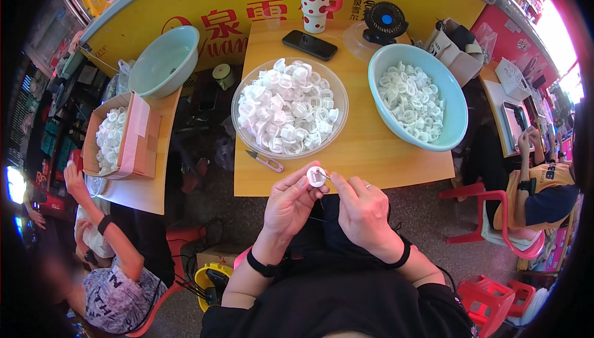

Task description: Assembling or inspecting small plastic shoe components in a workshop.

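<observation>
Just off the table's front edge, my left hand (291, 199) pinches a small round white plastic part (316, 176) between thumb and fingers, its open face turned up. My right hand (359, 210) is closed at the right side of the part, fingers pressed on something thin and dark (326, 176) that meets it; its kind is too small to tell. Straight ahead stands a clear round bowl (237, 124) heaped with similar white plastic parts (288, 106). Left of my hands, a small knife with a pink handle (272, 163) lies by the table edge.
Right of the bowl sits a light blue basin (455, 112) of white parts. Behind are a black phone (309, 45), a dotted tumbler (315, 4) and a small black fan (385, 19). A cardboard box (141, 140) stands left. People sit on both sides.
</observation>
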A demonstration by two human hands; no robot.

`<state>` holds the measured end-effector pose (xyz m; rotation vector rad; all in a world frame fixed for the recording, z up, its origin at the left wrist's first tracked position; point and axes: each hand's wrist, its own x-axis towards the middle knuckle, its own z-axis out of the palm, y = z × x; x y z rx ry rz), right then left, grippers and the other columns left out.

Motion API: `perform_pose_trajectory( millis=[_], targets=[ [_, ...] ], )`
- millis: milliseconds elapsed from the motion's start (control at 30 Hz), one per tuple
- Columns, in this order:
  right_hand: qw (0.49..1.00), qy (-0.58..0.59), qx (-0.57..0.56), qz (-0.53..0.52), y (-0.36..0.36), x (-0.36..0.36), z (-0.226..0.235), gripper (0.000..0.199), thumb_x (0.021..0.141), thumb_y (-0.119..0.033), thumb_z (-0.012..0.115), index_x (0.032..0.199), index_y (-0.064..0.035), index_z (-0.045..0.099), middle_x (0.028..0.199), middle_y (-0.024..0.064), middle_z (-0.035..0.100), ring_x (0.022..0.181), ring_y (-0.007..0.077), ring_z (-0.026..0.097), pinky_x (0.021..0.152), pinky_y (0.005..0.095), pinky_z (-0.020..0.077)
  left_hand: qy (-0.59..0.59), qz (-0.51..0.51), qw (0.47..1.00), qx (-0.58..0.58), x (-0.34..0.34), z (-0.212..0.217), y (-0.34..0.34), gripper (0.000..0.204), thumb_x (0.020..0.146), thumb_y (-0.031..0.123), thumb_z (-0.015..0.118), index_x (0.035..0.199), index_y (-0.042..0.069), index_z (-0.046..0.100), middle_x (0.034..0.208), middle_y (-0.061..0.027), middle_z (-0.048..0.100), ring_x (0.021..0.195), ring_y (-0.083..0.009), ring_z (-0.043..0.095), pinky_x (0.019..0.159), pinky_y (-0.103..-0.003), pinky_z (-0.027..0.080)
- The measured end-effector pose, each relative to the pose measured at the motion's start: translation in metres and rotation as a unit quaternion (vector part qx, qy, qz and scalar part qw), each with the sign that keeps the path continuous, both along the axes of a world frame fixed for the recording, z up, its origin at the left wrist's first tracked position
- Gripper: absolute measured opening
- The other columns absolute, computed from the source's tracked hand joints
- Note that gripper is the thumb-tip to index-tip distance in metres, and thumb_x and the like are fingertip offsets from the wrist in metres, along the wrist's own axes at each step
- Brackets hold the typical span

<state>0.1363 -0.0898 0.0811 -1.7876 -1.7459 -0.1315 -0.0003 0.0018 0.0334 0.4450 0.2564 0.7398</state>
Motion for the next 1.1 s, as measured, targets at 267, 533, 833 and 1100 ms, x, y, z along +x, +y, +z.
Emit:
perform_pose_trajectory(
  millis=[267,533,833,1100],
  targets=[
    [1.000,0.010,-0.004,0.005,0.001,-0.005,0.004,0.041,0.070,0.004,0.060,0.111,0.0017,0.061,0.069,0.0104,0.051,0.059,0.0262,0.056,0.052,0.0366,0.0433,0.011,0.007,1.000,0.011,0.001,-0.001,-0.003,0.035,0.095,0.005,0.050,0.128,-0.007,0.051,0.112,-0.0174,0.063,0.094,-0.0231,0.063,0.082,-0.031,0.051],
    [1.000,0.015,0.007,-0.003,0.000,-0.005,0.003,0.043,0.068,0.004,0.060,0.111,0.0023,0.062,0.068,0.0103,0.051,0.058,0.0261,0.056,0.051,0.0363,0.0432,0.013,0.015,1.000,0.021,0.001,0.000,-0.005,0.034,0.095,0.004,0.051,0.127,-0.006,0.052,0.111,-0.0167,0.063,0.095,-0.0227,0.063,0.082,-0.031,0.051],
    [0.998,-0.062,0.001,0.011,-0.004,-0.006,-0.004,0.047,0.067,-0.006,0.062,0.113,0.0026,0.060,0.071,0.0069,0.050,0.060,0.0209,0.055,0.052,0.0326,0.0428,0.010,0.032,0.998,0.048,0.001,-0.003,-0.008,0.033,0.095,0.004,0.051,0.127,-0.005,0.054,0.113,-0.0155,0.063,0.095,-0.0210,0.062,0.083,-0.030,0.050],
    [0.994,-0.102,0.001,0.028,-0.010,-0.006,-0.006,0.045,0.065,-0.009,0.061,0.109,0.0027,0.063,0.071,0.0060,0.050,0.058,0.0198,0.053,0.051,0.0310,0.0410,0.038,0.047,0.996,0.058,0.002,-0.004,-0.008,0.032,0.094,0.005,0.053,0.125,-0.005,0.055,0.111,-0.0133,0.064,0.093,-0.0195,0.063,0.082,-0.030,0.050]
  ],
)
